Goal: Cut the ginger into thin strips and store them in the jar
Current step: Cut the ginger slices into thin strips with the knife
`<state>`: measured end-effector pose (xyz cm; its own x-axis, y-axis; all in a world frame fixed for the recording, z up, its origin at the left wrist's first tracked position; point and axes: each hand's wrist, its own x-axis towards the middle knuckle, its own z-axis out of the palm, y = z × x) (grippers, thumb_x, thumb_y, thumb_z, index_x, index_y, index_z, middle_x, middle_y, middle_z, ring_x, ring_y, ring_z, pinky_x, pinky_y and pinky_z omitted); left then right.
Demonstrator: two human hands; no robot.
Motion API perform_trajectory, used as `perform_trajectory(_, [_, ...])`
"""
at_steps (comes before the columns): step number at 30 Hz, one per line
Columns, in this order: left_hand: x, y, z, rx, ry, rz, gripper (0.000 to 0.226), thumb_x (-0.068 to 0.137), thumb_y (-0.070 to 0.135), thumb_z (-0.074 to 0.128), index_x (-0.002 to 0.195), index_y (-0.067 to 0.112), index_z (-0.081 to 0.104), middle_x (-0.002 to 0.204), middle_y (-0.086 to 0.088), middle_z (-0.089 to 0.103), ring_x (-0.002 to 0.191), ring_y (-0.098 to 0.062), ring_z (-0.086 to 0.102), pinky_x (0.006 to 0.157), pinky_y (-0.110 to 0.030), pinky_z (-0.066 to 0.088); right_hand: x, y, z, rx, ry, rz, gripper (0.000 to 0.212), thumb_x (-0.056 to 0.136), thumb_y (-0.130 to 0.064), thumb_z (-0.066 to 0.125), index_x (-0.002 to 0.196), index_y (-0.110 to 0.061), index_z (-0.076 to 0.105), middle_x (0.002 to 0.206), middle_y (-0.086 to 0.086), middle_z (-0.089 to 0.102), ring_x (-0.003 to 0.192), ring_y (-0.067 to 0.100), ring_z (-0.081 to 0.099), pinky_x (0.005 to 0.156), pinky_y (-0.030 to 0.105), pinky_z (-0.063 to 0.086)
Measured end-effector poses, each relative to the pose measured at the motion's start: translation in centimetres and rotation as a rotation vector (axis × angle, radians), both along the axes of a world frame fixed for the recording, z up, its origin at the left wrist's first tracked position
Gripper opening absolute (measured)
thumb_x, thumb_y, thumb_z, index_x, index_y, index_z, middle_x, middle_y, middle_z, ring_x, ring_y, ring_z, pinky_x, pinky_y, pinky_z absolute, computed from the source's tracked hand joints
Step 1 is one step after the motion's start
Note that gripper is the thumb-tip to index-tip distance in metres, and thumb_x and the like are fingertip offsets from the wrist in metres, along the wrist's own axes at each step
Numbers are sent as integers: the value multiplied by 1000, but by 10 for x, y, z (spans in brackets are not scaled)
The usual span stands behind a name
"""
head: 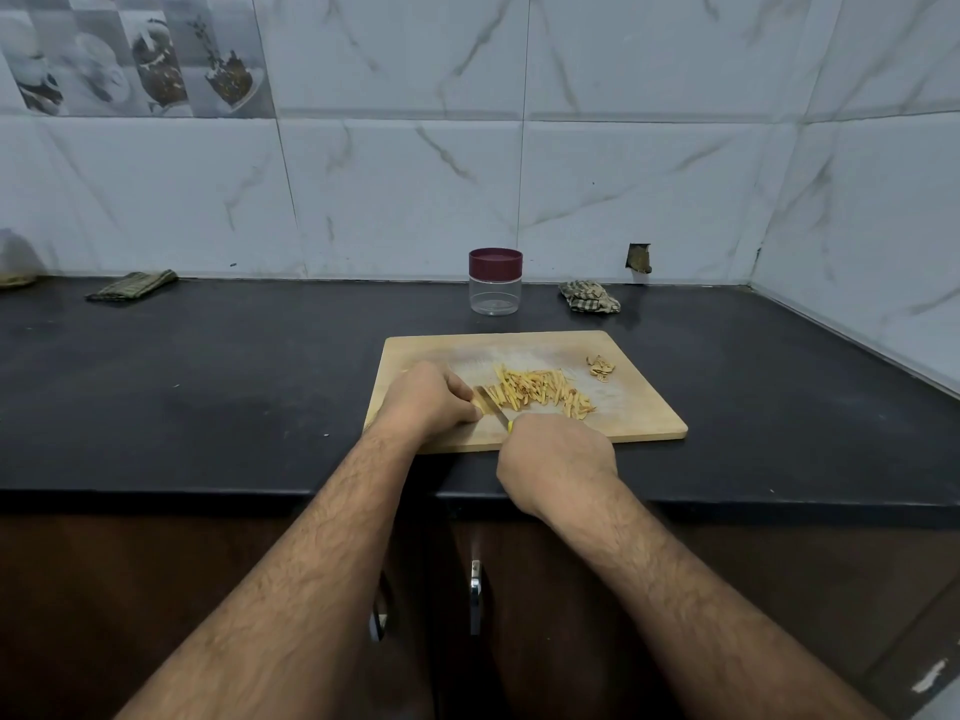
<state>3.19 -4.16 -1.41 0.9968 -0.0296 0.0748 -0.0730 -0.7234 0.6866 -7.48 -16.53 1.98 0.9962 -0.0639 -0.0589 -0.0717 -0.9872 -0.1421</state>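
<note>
Right hand [558, 454], grip closed on a yellow-handled knife [493, 407]; left hand [428, 400] pins a last ginger piece [480, 402] on the wooden cutting board [639, 407]. Pile of pale yellow strips [540, 389] beside the blade. Clear maroon-lidded jar [495, 283] beyond on the black tabletop [208, 381]: empty, lid on. Cutting apparently nearly done; storing remains.

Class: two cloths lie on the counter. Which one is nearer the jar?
The crumpled checked cloth, just right of the jar; the folded green cloth lies far left.

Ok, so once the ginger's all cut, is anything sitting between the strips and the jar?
Nothing on the counter does: the ginger strips lie mid-board, the jar stands just beyond the cutting board, and bare board and counter lie between. But the jar's maroon lid is on, blocking its mouth.
</note>
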Motion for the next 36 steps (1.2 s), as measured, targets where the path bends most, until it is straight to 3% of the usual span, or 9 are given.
perform_trajectory(10, [0, -2, 0, 13, -5, -5, 18, 81, 17, 78, 99, 18, 78, 107, 7, 72, 102, -14, 64, 93, -30, 50, 9, 2, -2, 24, 2, 22, 27, 100, -21, 45, 123, -16, 58, 114, 3, 61, 90, 23, 52, 76, 34, 42])
perform_trajectory(15, [4, -1, 0, -8, 15, -4, 22, 79, 18, 80, 101, 19, 78, 110, 8, 72, 105, -13, 63, 97, -32, 49, 12, 7, 4, 8, 45, 41, 33, 97, -15, 47, 129, -16, 56, 124, 4, 59, 109, 25, 56, 80, 37, 40])
perform_trajectory(22, [0, -1, 4, 7, 33, -3, 21, 81, 19, 79, 102, 20, 78, 109, 8, 72, 104, -12, 63, 94, -29, 49, -11, -1, -7, -35, 56, 21, 24, 97, -18, 52, 119, -16, 60, 98, 4, 56, 84, 24, 49, 70, 35, 42])
perform_trajectory(26, [0, 0, 5, 4, 32, -2, 24, 81, 20, 79, 105, 19, 77, 112, 5, 71, 105, -12, 62, 95, -29, 49, -24, -6, -11, -8, 30, 18, 22, 100, -23, 49, 118, -18, 61, 112, 4, 63, 86, 23, 49, 71, 35, 42])
perform_trajectory(36, [-1, -1, 5, -13, 50, -9, 25, 81, 18, 80, 106, 17, 76, 114, 6, 70, 101, -10, 59, 88, -23, 43, -4, -2, -4, 16, 35, -24, 32, 93, -11, 53, 124, -17, 58, 117, 5, 61, 86, 24, 46, 69, 33, 41])
